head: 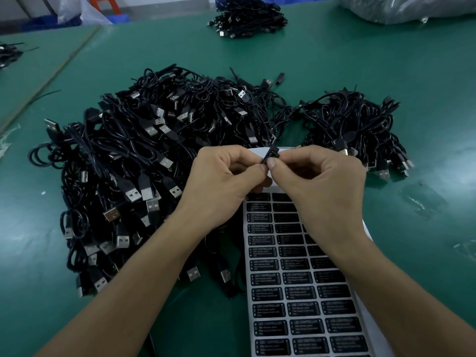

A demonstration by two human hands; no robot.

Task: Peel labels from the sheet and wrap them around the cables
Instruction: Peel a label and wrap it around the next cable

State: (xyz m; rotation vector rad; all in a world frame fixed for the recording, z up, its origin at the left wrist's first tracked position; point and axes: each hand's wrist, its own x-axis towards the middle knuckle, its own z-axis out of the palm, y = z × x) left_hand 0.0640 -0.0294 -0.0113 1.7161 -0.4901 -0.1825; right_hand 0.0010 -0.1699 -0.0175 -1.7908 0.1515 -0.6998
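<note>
A white sheet of black "LED CONTROLLER" labels lies on the green table in front of me, running from the bottom edge up under my hands. My left hand and my right hand meet above the top of the sheet. Between their fingertips they pinch a small black cable part, with what looks like a black label on it. A big heap of black USB cables lies to the left, touching the sheet's left edge.
A smaller heap of black cables lies to the right of my hands. Another pile sits at the far edge, with a clear plastic bag at the top right. Bare green table stretches to the right.
</note>
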